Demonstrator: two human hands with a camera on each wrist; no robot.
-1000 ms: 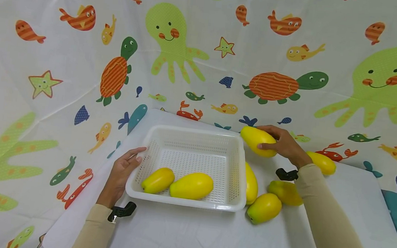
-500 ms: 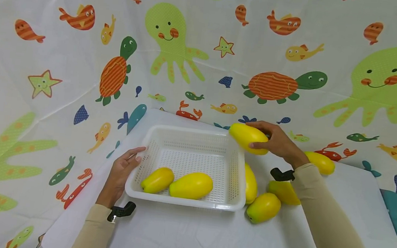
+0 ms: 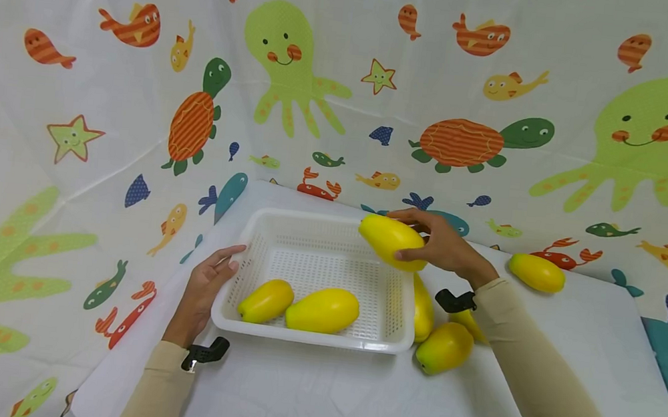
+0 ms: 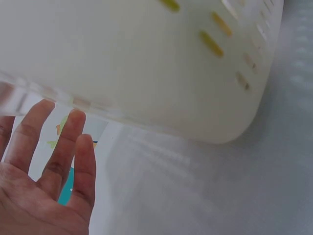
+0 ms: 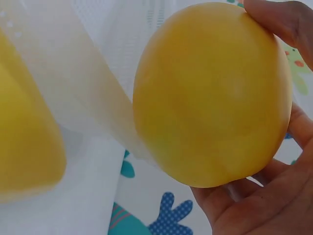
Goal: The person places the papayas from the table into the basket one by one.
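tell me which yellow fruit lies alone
The rightmost fruit, alone near the back edge of the table. Two fruits sit in the basket, three fruits cluster outside its right wall, and one fruit is in the right grip.

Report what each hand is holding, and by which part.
The right hand grips a yellow papaya round its right end, as the head view shows it. The left hand grips nothing, at the left side of the white basket.

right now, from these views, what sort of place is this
Perhaps a makeshift tabletop set-up, though the wider surroundings are out of view: a white table, a sheet printed with sea animals behind it, and a white plastic basket holding two yellow fruits.
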